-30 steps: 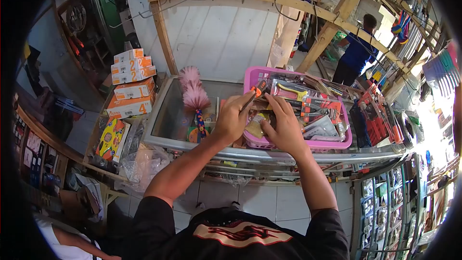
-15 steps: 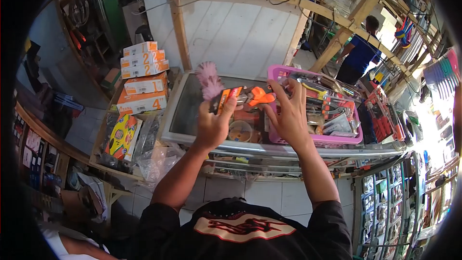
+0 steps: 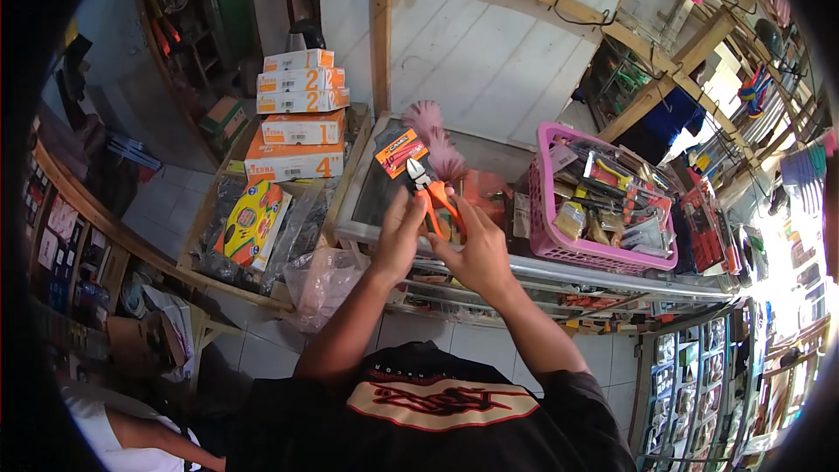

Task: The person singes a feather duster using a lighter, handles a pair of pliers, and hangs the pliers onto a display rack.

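Left of the basket (image 3: 603, 256), the left hand (image 3: 399, 240) and right hand (image 3: 479, 250) gripped pliers (image 3: 436, 192), apparently mid-handling, steady hold seemingly required next.

"CAMEL" reads across the orange card (image 3: 402, 155). Among the stacked cartons, the bottom box (image 3: 294, 160) shows 4", and two boxes (image 3: 301, 81) higher up each carry a 2 (the brand name is too small to settle). The black shirt's (image 3: 441, 409) stylised lettering cannot be read.
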Tool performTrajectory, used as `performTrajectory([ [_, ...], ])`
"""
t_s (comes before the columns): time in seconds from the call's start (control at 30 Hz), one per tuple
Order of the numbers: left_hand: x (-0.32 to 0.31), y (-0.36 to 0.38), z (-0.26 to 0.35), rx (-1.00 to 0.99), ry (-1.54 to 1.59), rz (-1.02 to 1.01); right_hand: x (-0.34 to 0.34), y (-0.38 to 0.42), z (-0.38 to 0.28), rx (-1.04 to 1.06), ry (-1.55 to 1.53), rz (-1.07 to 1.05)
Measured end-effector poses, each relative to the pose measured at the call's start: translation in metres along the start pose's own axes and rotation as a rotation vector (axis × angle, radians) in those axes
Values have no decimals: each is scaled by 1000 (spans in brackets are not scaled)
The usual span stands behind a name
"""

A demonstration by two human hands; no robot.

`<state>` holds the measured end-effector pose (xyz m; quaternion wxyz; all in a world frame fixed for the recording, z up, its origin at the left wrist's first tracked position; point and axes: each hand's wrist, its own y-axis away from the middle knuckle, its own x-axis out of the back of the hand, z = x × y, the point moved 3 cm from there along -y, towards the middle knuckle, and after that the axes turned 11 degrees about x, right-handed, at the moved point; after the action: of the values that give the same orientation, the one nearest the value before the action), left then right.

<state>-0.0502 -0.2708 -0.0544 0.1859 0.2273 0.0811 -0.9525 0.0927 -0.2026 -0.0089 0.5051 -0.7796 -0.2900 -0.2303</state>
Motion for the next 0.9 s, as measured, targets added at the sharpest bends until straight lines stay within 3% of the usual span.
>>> performTrajectory([
  [0.17, 16, 8, -14, 46, 135, 43, -29, 9, 0, -62, -96, -120],
  [0.3, 30, 12, -17, 139, 142, 155, -35, 4, 26, -192, -148, -18],
  [0.43, 39, 15, -20, 184, 89, 193, -47, 4, 66, -275, 24, -32],
  [0.53, 41, 18, -21, 226, 32, 194, -65, 10, 84, -85, 213, 60],
  [0.73, 52, 18, -32, 284, 30, 145, -97, 19, 96, -138, 403, -40],
  [0.9, 55, 15, -36, 330, 144, 132, -102, 22, 103, -128, 381, -47],
])
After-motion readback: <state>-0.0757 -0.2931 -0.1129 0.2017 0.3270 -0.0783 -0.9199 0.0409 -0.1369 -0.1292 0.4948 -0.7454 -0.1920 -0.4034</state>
